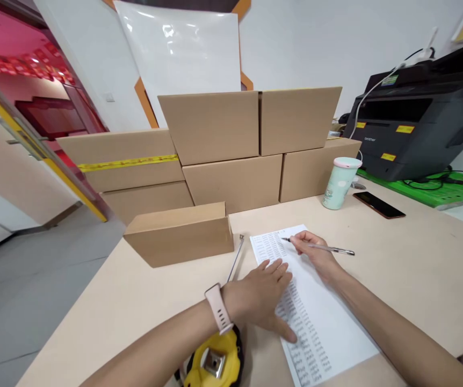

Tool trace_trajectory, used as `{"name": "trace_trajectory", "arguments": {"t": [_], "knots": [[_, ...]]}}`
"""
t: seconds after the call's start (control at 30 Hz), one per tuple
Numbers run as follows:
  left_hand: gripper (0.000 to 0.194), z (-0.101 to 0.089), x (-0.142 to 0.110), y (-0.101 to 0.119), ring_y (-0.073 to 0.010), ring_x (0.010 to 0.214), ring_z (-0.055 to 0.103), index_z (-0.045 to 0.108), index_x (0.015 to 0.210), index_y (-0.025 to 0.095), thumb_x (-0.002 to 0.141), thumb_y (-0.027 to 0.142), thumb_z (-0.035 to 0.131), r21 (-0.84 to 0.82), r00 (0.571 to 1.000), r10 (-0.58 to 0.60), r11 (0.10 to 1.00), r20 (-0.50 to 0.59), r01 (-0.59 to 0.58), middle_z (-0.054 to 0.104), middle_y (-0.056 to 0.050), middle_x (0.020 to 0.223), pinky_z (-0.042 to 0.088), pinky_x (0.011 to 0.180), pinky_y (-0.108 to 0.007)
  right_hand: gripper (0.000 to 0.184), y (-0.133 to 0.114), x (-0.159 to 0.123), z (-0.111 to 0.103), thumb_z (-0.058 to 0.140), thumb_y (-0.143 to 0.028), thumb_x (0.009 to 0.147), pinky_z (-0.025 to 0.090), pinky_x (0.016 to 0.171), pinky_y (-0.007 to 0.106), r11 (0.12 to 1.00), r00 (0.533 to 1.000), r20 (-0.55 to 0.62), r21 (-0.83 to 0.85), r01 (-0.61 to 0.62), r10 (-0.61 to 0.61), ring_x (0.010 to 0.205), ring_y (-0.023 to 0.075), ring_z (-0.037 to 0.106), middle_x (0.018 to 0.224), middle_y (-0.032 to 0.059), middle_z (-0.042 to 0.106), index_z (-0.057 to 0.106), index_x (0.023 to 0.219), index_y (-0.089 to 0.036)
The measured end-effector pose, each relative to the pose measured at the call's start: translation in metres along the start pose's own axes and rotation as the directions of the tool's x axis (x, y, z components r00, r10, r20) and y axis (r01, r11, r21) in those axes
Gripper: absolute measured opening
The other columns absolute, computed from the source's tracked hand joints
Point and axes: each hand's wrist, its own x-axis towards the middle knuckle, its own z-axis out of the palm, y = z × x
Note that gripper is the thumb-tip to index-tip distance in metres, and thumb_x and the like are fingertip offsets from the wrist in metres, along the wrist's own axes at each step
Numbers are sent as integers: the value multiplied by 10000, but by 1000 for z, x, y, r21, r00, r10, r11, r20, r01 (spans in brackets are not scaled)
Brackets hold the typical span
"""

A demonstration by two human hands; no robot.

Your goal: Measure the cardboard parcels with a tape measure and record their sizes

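"Right hand (314,253), state?"

"Grasping a pen (332,249), pinched near the tip. Tip's at the number columns, upper part of the printed sheet (328,306)."

"Sheet's where?"

"Flat on the surface (167,303), slanted, in front of the person, partly under the left hand (260,293). Figures too small to read."

"Left hand?"

"Released. Palm down, fingers spread over the sheet's left side, thumb pointing back toward the person. Pink watch band (219,309) on that wrist."

"Yellow thing by it?"

"Tape measure (215,360), yellow and black, cut off at the bottom edge. Blade (235,259) shows beyond the wrist, hooked end near the sheet's top left corner."

"Behind?"

"Low carton (181,237), left of the blade. Past it, stacked cartons (231,183); yellow tape (129,163) across one at left."

"Right side, quick."

"Mint tumbler (339,185), pink lid, upright, by the stack's right end. Phone (378,205) lying near it, screen up. Dark Brother printer (400,115) farther back, green platform (420,192) under it."
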Motion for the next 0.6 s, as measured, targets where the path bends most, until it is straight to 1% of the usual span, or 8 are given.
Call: {"name": "trace_trajectory", "arguments": {"t": [0.07,0.1,0.2,0.27,0.33,0.43,0.5,0.6], "knots": [[1136,2,14,-8,-340,1425,57,218,1443,-9,663,753,537,17,1000,-8,1000,12,8,133,-250,1530,32,1156,-479,357,6,0,3,746,-502,665,386,552,256,999,1000,-18,-38,1,-1,515,107,459,494,-69,476,547,663,-206],[1145,3,18,-12,-350,1423,64,231,1442,-1,649,767,535,23,1000,-20,1000,20,20,140,-250,1531,45,1154,-489,355,8,1,5,739,-508,671,385,547,254,999,1000,-5,-35,-6,6,512,107,463,494,-72,479,548,691,-209],[1122,1,21,-20,-369,1418,91,273,1439,44,635,787,522,25,998,-47,999,38,46,168,-233,1535,82,1148,-513,379,14,3,7,764,-493,641,444,622,272,998,996,71,3,-58,57,634,142,585,639,-18,620,581,804,-204],[1070,0,20,-23,-354,1416,136,302,1431,63,662,778,506,25,999,-25,999,31,25,217,-228,1525,76,1152,-501,405,19,7,8,800,-465,594,465,656,287,997,993,94,26,-77,74,691,163,624,709,10,662,576,801,-200],[1026,-1,19,-26,-334,1409,190,339,1415,77,679,774,495,32,1000,4,999,8,-4,275,-231,1505,70,1156,-484,396,24,12,7,799,-457,591,450,580,275,998,994,91,19,-57,55,584,146,593,613,-15,633,540,756,-207],[989,2,20,-30,-330,1399,229,380,1391,106,676,779,495,50,999,24,998,-31,-23,298,-225,1498,86,1154,-496,349,30,16,5,714,-457,691,331,432,246,993,999,46,-120,15,-9,410,112,449,457,-56,531,452,665,-229],[959,4,21,-32,-335,1388,258,410,1371,120,674,771,507,62,998,31,998,-61,-27,322,-218,1490,99,1151,-503,319,31,16,4,650,-401,746,281,421,247,958,996,4,-273,86,-88,400,106,397,441,-67,477,408,619,-236],[920,5,22,-34,-341,1371,295,454,1337,111,679,750,525,57,995,33,998,-89,-28,379,-222,1459,120,1146,-505,269,29,14,5,577,-300,759,293,466,252,875,979,-4,-450,180,-203,458,109,383,493,-72,406,378,590,-235]]}}
